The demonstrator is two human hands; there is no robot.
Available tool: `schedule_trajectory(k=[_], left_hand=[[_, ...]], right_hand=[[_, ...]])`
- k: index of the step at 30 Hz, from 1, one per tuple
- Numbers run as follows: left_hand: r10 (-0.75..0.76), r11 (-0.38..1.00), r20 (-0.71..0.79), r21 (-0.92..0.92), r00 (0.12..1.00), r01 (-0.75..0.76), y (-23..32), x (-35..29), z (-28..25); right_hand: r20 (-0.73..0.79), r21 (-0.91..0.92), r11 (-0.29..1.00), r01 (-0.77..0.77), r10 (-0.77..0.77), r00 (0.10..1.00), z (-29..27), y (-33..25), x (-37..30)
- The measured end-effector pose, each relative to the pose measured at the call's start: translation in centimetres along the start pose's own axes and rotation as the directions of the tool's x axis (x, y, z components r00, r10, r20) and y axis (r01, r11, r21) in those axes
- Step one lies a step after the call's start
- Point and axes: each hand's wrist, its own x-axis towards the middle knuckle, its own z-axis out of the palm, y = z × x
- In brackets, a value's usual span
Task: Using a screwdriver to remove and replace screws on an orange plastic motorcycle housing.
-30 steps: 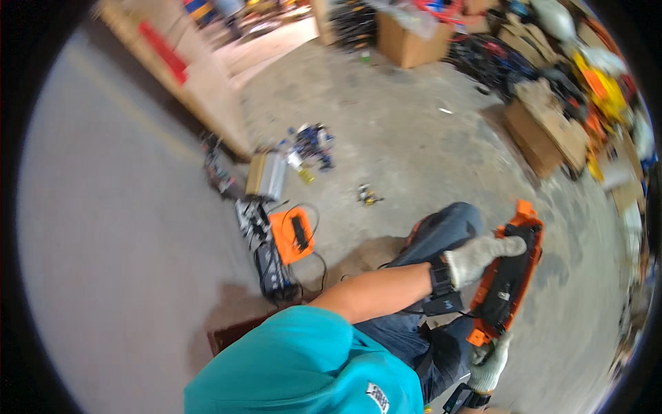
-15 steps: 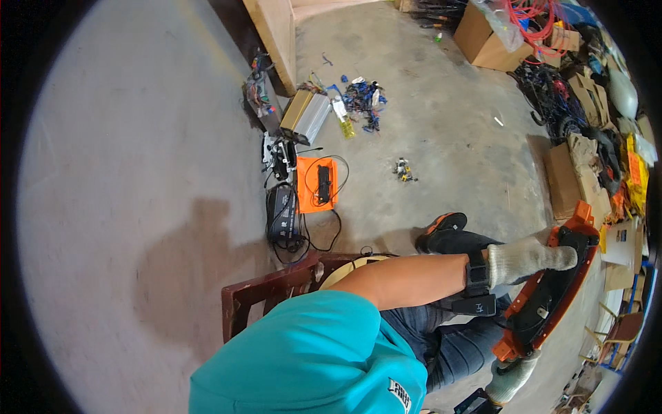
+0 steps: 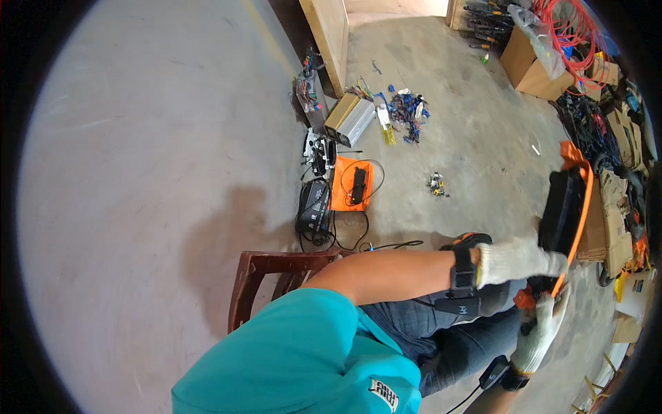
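Note:
A long orange plastic panel (image 3: 582, 207) with a bulky black part (image 3: 560, 210) along one side is held up over the floor, near my knees. My left hand (image 3: 517, 262), in a whitish knit glove, is closed about the panel's lower half, beside the black part. Just below it, my gloved right hand (image 3: 541, 334) grips the panel's lower end, its fingertips against the orange edge. My left hand partly covers the black part's lower end, and I cannot tell the panel's exact kind.
By the wall lie a silver-and-gold metal box (image 3: 352, 119), a black power unit (image 3: 314, 207) with cables and an orange sheet (image 3: 345, 183). Small scraps (image 3: 436, 185) dot the floor. Cardboard boxes (image 3: 534, 65) and red tubing (image 3: 562, 21) crowd the right. A dark red chair (image 3: 252, 276) is beside me.
The panel has turned from showing its broad black face to standing nearly edge-on. My right hand has come up closer to my left. The whole view has shifted.

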Motion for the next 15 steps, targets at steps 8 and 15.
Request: schedule_trajectory(k=[8,15], left_hand=[[0.091,0.993,-0.142,-0.061,0.986,-0.101,5.4,-2.5,-6.5],[-0.04,0.998,-0.468,0.02,0.883,0.056,8.3,-3.7,-18.6]], right_hand=[[0.327,0.054,0.997,-0.049,0.028,0.945,5.3,-2.5,4.5],[0.146,0.128,0.974,-0.186,0.167,0.975,4.8,2.1,11.5]])
